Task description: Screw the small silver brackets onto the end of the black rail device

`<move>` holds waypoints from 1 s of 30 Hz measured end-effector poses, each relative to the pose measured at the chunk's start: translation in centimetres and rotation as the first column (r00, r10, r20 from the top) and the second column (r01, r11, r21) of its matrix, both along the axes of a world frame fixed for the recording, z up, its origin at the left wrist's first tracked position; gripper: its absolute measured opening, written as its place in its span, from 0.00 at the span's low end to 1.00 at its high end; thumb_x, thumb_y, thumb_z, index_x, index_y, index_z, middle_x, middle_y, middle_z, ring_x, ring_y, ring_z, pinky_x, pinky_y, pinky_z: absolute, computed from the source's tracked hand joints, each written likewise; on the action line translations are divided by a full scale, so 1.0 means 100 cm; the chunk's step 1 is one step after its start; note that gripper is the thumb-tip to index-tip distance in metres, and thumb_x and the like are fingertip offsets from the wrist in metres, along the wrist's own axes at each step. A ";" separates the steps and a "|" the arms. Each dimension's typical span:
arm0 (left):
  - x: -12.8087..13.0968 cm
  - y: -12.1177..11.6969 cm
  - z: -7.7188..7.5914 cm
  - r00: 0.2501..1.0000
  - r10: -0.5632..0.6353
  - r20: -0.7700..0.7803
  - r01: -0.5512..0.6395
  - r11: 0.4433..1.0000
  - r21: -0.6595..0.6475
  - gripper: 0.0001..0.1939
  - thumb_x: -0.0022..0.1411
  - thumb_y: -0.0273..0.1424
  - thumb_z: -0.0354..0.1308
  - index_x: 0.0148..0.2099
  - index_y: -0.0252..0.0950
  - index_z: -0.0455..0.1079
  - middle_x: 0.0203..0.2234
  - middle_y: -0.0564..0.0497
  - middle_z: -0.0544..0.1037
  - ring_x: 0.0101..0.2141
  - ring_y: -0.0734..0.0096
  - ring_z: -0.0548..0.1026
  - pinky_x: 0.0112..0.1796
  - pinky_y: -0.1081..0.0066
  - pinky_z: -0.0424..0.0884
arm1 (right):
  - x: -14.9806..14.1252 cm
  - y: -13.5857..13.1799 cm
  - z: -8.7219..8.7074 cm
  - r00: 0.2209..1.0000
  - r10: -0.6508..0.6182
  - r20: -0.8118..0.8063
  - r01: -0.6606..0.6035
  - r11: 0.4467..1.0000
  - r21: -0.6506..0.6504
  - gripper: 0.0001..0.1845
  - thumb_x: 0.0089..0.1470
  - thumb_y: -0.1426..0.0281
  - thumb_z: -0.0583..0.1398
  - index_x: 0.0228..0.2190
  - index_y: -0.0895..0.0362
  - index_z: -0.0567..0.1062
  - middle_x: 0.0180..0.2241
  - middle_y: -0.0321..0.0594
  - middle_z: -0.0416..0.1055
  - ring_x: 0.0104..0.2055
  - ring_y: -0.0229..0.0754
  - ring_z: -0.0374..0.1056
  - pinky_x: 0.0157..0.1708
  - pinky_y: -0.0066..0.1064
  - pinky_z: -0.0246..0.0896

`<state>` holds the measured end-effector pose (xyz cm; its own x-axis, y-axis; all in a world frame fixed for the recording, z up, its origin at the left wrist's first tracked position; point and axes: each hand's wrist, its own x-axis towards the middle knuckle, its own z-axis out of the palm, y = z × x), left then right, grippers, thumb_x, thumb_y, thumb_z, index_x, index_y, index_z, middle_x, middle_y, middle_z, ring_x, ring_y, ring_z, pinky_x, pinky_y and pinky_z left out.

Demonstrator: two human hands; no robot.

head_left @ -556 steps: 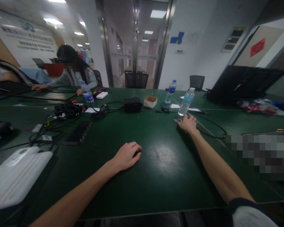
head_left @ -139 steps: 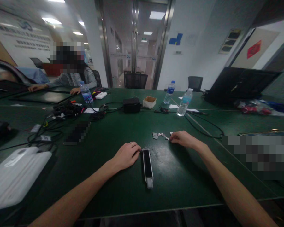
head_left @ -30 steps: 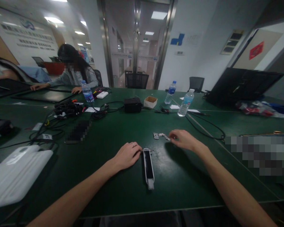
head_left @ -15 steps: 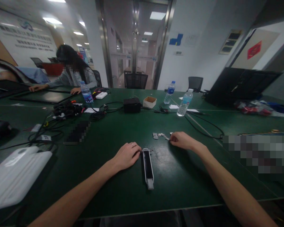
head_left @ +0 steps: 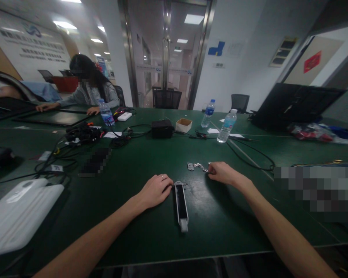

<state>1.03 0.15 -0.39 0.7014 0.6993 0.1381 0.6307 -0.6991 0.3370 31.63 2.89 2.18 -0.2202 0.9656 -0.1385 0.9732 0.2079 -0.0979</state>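
The left hand (head_left: 156, 191) rests palm down just left of a long, narrow piece with a white rim and a black face (head_left: 181, 204), which lies lengthwise on the green tabletop (head_left: 150, 239). Its fingers are loosely curled, the tips at the left end of the thin metal crosspiece (head_left: 182, 183) across the narrow piece's far end; whether they grip it, I cannot tell. A pale grey block (head_left: 184, 225) forms the narrow piece's near end.

The right hand (head_left: 222, 172) is beyond the narrow piece and to its right, fingers bent and drawn together at the right end of a short chain of small silvery rings (head_left: 198, 165). The fingers hide that end, so I cannot tell whether they pinch it. At the chain's other end, beyond the narrow piece, lies a small, flat grey metal plate (head_left: 190, 166).

Farther beyond the narrow piece stand a black box-shaped device (head_left: 161, 128) and an open, pale cardboard box (head_left: 183, 125). Beyond and to its right are two clear plastic water bottles, one blue-capped (head_left: 208, 113), the nearer one white-capped (head_left: 227, 126).

Well to its left lie flat white plastic casings (head_left: 26, 216); far beyond and left, another person (head_left: 89, 90) sits with both hands on the table.
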 end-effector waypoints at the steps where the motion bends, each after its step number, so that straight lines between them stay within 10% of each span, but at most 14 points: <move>1: 0.000 0.000 0.000 1.000 -0.002 0.001 0.002 1.000 0.002 0.11 0.68 0.29 0.50 0.49 0.35 0.69 0.42 0.49 0.72 0.39 0.67 0.71 0.40 0.66 0.67 | 0.001 0.001 -0.001 1.000 -0.002 0.003 0.002 1.000 -0.008 0.07 0.51 0.72 0.60 0.33 0.59 0.76 0.34 0.43 0.76 0.35 0.43 0.71 0.31 0.27 0.59; 17: 0.000 0.001 -0.003 1.000 -0.002 0.012 0.002 1.000 0.018 0.11 0.68 0.29 0.49 0.49 0.35 0.69 0.42 0.49 0.73 0.39 0.66 0.72 0.40 0.66 0.68 | 0.008 0.003 -0.004 0.987 -0.146 0.062 0.151 0.985 -0.078 0.08 0.51 0.71 0.58 0.30 0.58 0.79 0.32 0.45 0.76 0.35 0.44 0.72 0.29 0.27 0.57; 30: 0.000 0.000 0.000 1.000 -0.004 -0.009 0.004 1.000 0.004 0.12 0.68 0.30 0.48 0.49 0.35 0.68 0.42 0.48 0.72 0.39 0.66 0.71 0.40 0.66 0.68 | -0.037 -0.016 -0.005 0.876 0.234 -0.421 -0.213 0.972 0.098 0.03 0.50 0.71 0.58 0.28 0.59 0.73 0.28 0.38 0.72 0.29 0.37 0.66 0.30 0.27 0.60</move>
